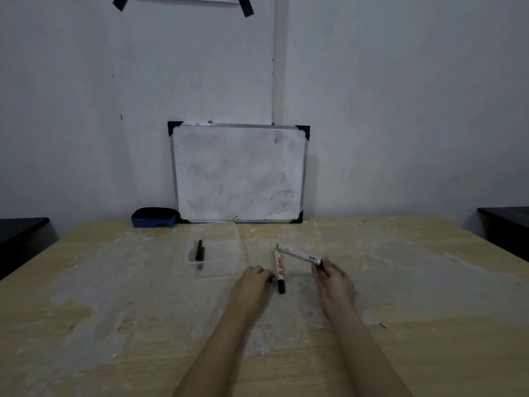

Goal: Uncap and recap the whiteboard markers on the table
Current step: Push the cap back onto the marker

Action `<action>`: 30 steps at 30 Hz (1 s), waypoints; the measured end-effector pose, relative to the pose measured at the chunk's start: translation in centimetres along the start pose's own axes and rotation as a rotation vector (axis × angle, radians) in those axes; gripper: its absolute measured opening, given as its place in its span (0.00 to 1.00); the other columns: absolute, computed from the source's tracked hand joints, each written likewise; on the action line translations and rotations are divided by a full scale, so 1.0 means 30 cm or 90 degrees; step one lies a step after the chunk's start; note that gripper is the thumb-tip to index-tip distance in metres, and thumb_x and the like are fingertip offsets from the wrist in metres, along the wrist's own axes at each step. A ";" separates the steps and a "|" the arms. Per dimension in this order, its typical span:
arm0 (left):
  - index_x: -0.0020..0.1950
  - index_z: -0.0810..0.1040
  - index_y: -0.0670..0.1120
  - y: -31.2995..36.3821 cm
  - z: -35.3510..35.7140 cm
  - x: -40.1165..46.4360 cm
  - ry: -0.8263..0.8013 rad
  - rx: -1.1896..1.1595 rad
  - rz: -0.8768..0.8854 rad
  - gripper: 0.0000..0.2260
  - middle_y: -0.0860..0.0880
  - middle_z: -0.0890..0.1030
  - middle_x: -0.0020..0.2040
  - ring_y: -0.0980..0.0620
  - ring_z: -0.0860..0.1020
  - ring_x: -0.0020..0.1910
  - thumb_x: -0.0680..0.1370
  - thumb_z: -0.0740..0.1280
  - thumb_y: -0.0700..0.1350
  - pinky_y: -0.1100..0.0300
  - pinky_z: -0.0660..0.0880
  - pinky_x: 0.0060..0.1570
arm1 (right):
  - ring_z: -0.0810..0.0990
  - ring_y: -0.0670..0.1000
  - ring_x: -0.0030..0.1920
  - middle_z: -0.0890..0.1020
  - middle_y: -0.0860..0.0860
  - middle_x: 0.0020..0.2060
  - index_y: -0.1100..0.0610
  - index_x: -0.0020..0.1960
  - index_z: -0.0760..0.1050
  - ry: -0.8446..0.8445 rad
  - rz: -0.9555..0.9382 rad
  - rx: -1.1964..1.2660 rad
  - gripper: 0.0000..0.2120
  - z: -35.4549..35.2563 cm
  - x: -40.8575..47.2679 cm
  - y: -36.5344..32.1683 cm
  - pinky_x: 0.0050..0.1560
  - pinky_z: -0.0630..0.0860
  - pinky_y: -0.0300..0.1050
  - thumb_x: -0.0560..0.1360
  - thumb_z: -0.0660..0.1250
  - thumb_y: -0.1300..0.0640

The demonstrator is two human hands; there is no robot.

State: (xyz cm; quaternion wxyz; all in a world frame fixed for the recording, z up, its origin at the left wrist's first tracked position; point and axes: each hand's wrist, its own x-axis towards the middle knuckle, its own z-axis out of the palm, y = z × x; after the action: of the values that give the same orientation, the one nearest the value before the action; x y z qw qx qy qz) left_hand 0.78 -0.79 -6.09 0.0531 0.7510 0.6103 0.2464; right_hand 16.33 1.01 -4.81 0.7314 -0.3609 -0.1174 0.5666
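Note:
My right hand grips a white whiteboard marker by its black near end; the barrel points up and left, lifted off the table. My left hand rests on the table with its fingers curled, and a small black piece that looks like a cap shows at the fingertips. Between my hands a second white marker lies on the table with its black cap towards me. The far end of the held marker hangs just above the far end of the lying one.
A clear plastic container sits left of my hands with two black pens inside. A small whiteboard leans on the wall at the table's back, with a blue eraser beside it. Dark furniture flanks the worn wooden table.

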 end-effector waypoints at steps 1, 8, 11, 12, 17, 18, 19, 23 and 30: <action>0.62 0.74 0.44 -0.001 0.001 0.000 0.032 -0.036 -0.009 0.13 0.45 0.78 0.59 0.47 0.73 0.58 0.79 0.59 0.43 0.55 0.71 0.56 | 0.78 0.52 0.39 0.75 0.63 0.47 0.66 0.56 0.69 0.016 -0.021 -0.029 0.11 -0.002 0.003 0.002 0.37 0.82 0.41 0.75 0.62 0.69; 0.51 0.80 0.43 0.010 -0.023 -0.003 0.120 -0.517 -0.165 0.07 0.47 0.82 0.47 0.49 0.79 0.51 0.75 0.65 0.36 0.58 0.76 0.52 | 0.77 0.55 0.40 0.73 0.70 0.59 0.62 0.52 0.67 0.044 -0.091 -0.132 0.08 0.002 -0.009 0.010 0.53 0.75 0.51 0.75 0.62 0.69; 0.46 0.78 0.45 -0.002 -0.025 0.001 0.176 -0.575 -0.163 0.06 0.46 0.81 0.46 0.49 0.79 0.49 0.75 0.65 0.34 0.64 0.74 0.49 | 0.78 0.54 0.41 0.75 0.67 0.55 0.63 0.56 0.69 0.047 -0.117 -0.123 0.10 -0.011 0.001 0.003 0.40 0.82 0.42 0.75 0.63 0.68; 0.45 0.78 0.45 -0.003 -0.025 0.001 0.179 -0.576 -0.164 0.06 0.46 0.81 0.45 0.50 0.79 0.48 0.75 0.66 0.35 0.64 0.74 0.49 | 0.77 0.52 0.39 0.75 0.66 0.53 0.64 0.56 0.69 0.039 -0.126 -0.122 0.11 -0.012 0.003 0.003 0.34 0.81 0.37 0.75 0.63 0.68; 0.44 0.81 0.46 -0.008 -0.017 0.006 0.174 -0.596 -0.175 0.08 0.47 0.82 0.42 0.50 0.80 0.45 0.75 0.66 0.35 0.62 0.76 0.48 | 0.76 0.51 0.39 0.74 0.63 0.49 0.62 0.52 0.67 -0.007 -0.161 -0.158 0.08 0.003 -0.009 0.013 0.29 0.79 0.32 0.75 0.61 0.70; 0.46 0.82 0.44 -0.009 -0.019 0.007 0.170 -0.601 -0.176 0.07 0.47 0.82 0.42 0.52 0.79 0.44 0.75 0.66 0.35 0.66 0.76 0.46 | 0.77 0.52 0.39 0.74 0.63 0.49 0.63 0.53 0.67 -0.005 -0.160 -0.159 0.09 0.003 -0.007 0.015 0.29 0.79 0.32 0.75 0.61 0.70; 0.47 0.82 0.42 -0.011 -0.019 0.008 0.161 -0.601 -0.174 0.07 0.47 0.82 0.41 0.54 0.79 0.43 0.75 0.66 0.34 0.71 0.75 0.43 | 0.77 0.54 0.41 0.74 0.63 0.50 0.64 0.55 0.68 -0.001 -0.159 -0.159 0.10 0.002 -0.006 0.016 0.29 0.79 0.32 0.75 0.61 0.70; 0.50 0.82 0.38 -0.011 -0.020 0.006 0.145 -0.610 -0.171 0.07 0.49 0.81 0.40 0.57 0.78 0.41 0.74 0.66 0.34 0.77 0.74 0.37 | 0.76 0.59 0.48 0.74 0.63 0.50 0.66 0.57 0.68 0.007 -0.161 -0.153 0.11 0.000 -0.002 0.016 0.29 0.79 0.32 0.75 0.61 0.69; 0.51 0.80 0.32 -0.016 -0.020 0.007 0.101 -0.651 -0.225 0.08 0.47 0.80 0.34 0.59 0.78 0.30 0.75 0.65 0.33 0.75 0.74 0.30 | 0.76 0.50 0.40 0.72 0.62 0.51 0.59 0.49 0.63 -0.062 -0.174 -0.168 0.08 -0.002 -0.012 0.030 0.30 0.80 0.32 0.76 0.60 0.68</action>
State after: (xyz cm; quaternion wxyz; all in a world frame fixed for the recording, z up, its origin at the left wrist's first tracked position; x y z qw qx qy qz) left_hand 0.12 -0.59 -5.70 0.4059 0.4945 0.5320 0.5547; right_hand 15.58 0.75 -5.35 0.7415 -0.4062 -0.2738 0.4585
